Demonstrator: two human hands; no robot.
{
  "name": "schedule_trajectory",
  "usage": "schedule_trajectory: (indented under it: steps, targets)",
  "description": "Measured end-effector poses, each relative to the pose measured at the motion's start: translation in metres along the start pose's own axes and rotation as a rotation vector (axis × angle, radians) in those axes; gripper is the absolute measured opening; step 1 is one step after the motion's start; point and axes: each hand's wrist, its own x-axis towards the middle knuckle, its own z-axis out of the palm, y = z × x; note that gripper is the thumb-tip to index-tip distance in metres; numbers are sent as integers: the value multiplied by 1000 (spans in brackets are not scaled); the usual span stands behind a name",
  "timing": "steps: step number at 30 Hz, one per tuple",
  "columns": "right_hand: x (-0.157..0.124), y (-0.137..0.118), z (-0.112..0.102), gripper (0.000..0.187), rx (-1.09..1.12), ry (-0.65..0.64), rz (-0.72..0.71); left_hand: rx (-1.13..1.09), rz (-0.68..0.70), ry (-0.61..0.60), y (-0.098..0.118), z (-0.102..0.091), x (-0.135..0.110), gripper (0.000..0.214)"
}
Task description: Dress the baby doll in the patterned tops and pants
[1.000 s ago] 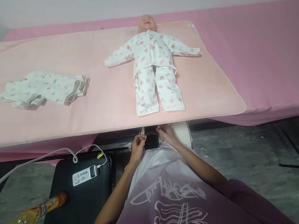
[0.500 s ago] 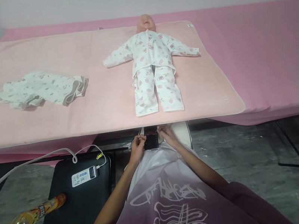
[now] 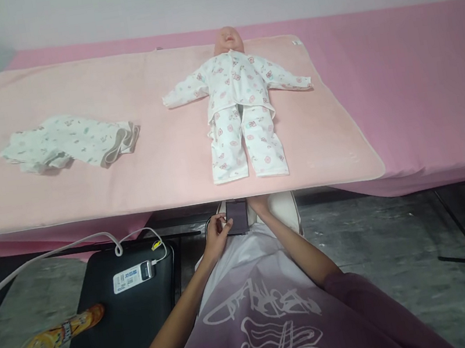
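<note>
A flat, dark, phone-like device point(image 3: 237, 218) is upright over the person's lap, just below the near edge of the table; its face shows no writing that can be made out. The left hand point(image 3: 218, 234) pinches its left side, thumb on the front. The right hand point(image 3: 258, 203) is just beside the right side, but the table edge hides its fingertips, so I cannot tell how closed they are or whether they grip anything. The purple-and-white shirt point(image 3: 262, 304) carries 2 pale scrawled designs, too stylised to read. Above the hands, on a peach mat point(image 3: 162, 173), a doll point(image 3: 236, 88) lies face up in printed pyjamas, arms spread; a small white label point(image 3: 296, 42) at the mat's far corner is illegible. To the left is a crumpled patterned cloth point(image 3: 68, 142). Pink cloth point(image 3: 404, 88) covers the table. On a black stool point(image 3: 121, 338), a white cable point(image 3: 158, 261) plugs into a power bank point(image 3: 129, 277) with blue print too small to read. A yellow-capped bottle point(image 3: 51, 339) juts past the stool's edge, its label unreadable.
</note>
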Motion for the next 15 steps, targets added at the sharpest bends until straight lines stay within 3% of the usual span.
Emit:
schedule_trajectory:
  steps: [8,15]
  targets:
    - [-20,7,-2,55,7,42,-48,9,13,1,-3,0,1,44]
    - [-55,23,-17,58,-38,-43,-63,1,12,-5,0,0,1,45]
